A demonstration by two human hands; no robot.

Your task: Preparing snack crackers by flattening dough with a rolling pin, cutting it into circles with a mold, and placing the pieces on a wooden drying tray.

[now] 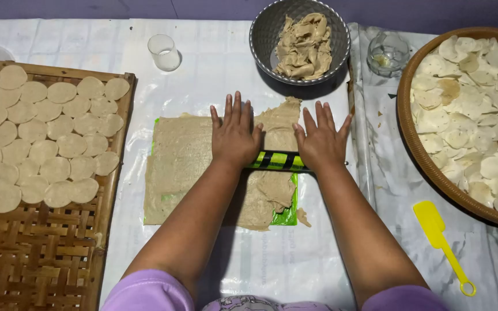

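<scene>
A flat sheet of tan dough (185, 167) lies on a green plastic sheet (284, 216) in the middle of the table. Across its right part lies a green roller with black stripes (276, 160). My left hand (235, 132) presses flat on the roller's left end, fingers spread. My right hand (320, 137) presses flat on its right end, fingers apart too. Both palms rest on top of the roller rather than curling around it. Uneven, thicker dough (275, 190) sits just below the roller.
A woven bamboo tray (41, 253) with several round dough discs (41, 138) is at the left. A grey bowl (260, 29) of dough scraps stands behind. At right sit a round basket (410, 144) of pale chips, a glass (388, 53) and a yellow spatula (439, 236). A small plastic cup (164, 52) stands at the back.
</scene>
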